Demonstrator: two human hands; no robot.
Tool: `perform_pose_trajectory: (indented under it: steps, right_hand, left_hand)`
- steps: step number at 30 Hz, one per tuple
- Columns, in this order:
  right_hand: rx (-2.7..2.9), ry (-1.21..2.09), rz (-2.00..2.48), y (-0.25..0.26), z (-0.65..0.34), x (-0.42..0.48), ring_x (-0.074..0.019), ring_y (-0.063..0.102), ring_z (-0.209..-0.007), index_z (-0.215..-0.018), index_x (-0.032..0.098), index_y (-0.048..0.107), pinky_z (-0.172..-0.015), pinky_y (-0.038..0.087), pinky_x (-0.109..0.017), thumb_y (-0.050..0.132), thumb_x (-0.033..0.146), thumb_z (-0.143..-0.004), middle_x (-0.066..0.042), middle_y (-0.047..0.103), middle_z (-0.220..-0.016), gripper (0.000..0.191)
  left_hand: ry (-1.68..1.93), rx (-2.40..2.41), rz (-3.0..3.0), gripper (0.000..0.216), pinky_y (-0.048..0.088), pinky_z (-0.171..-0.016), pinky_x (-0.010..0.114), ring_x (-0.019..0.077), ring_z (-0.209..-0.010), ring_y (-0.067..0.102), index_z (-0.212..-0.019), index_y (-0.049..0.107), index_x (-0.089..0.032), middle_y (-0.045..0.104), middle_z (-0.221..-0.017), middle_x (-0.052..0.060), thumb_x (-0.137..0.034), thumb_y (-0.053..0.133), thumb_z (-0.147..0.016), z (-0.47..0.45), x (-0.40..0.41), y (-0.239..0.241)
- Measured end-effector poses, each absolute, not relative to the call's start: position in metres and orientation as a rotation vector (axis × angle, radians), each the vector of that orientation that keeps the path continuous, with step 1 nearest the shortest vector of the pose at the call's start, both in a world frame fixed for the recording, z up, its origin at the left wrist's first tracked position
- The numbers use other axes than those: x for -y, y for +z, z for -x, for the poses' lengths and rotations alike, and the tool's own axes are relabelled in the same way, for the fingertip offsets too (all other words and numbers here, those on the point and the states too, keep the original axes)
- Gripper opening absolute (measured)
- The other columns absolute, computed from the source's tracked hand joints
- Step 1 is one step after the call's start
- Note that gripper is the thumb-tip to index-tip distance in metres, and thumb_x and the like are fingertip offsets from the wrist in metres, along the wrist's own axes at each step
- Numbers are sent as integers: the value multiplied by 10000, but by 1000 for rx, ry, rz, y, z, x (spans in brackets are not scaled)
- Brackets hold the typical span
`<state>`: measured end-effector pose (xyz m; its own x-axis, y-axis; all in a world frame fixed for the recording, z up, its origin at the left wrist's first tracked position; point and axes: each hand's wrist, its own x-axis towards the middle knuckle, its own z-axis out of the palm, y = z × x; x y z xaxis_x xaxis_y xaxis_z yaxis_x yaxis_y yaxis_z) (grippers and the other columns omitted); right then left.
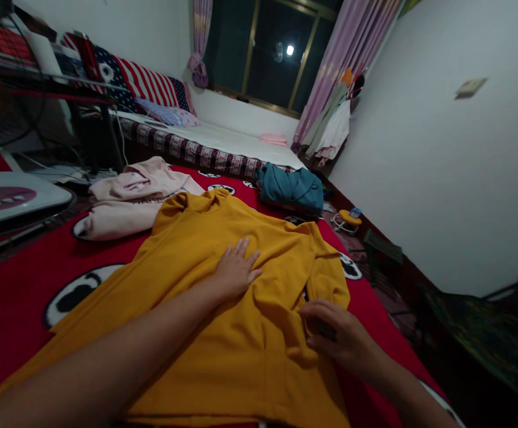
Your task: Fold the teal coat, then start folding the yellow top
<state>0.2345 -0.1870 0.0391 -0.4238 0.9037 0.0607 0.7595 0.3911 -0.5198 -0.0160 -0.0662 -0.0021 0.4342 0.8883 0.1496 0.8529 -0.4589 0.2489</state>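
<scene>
A mustard-yellow long-sleeved top [223, 351] lies spread over a red blanket [13, 303] with black-and-white patterns. Its neckline points away from me. My left hand [236, 270] rests flat on the middle of the top, fingers stretched and slightly apart. At the right side edge, near the sleeve, my right hand [336, 333] has its thumb and fingers bent around a fold of the yellow cloth. Wrinkles run across the fabric between the two hands. The sleeve on the right lies bent beside the body of the top.
Behind the top are a pale pink garment [129, 199] and a folded teal garment [291, 189]. A bed [241, 142] stands below the window. To the left are a fan [4, 83] and a white appliance [13, 199]; a small yellow stool [350, 218] is at right.
</scene>
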Motion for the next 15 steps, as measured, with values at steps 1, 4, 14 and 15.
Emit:
perform_pose_trajectory:
  steps: [1, 4, 14, 15]
  right_hand:
    - [2381, 544, 1432, 38, -233, 190, -218, 581, -1010, -1166, 252, 605, -840, 434, -321, 651, 148, -765, -62, 633, -1136, 417]
    - [2453, 365, 1428, 31, -229, 192, -237, 555, -1069, -1172, 262, 605, -885, 398, -353, 635, 90, -752, -64, 618, -1180, 454]
    - [2267, 411, 1345, 16, -229, 189, -167, 542, -807, -731, 195, 535, -719, 376, -274, 625, 92, -774, -9, 600, -831, 143]
    - [2242, 462, 1327, 17, -231, 189, -167, 542, -799, -726, 196, 528, -708, 379, -270, 636, 108, -772, -9, 595, -820, 147]
  left_hand:
    - [352, -1549, -2560, 560, 164, -1126, 534, 357, -1429, 151, -1422, 410, -190, 197, -1556, 166, -443, 436, -923, 15, 73, -2]
    - [240, -1442, -2663, 542, 159, -1103, 590, 388, -1422, 143, -1418, 402, -169, 211, -1549, 179, -355, 433, -910, 15, 105, 6]
    - [-43, -1146, -2546, 252, 480, -755, 315, 223, -862, 591, -930, 630, -196, 623, -1007, 71, -311, 657, -708, 26, 203, 45]
    - [-85, -1155, -2527, 248, 473, -740, 306, 218, -841, 592, -929, 629, -196, 632, -976, 63, -299, 664, -706, 25, 203, 42]
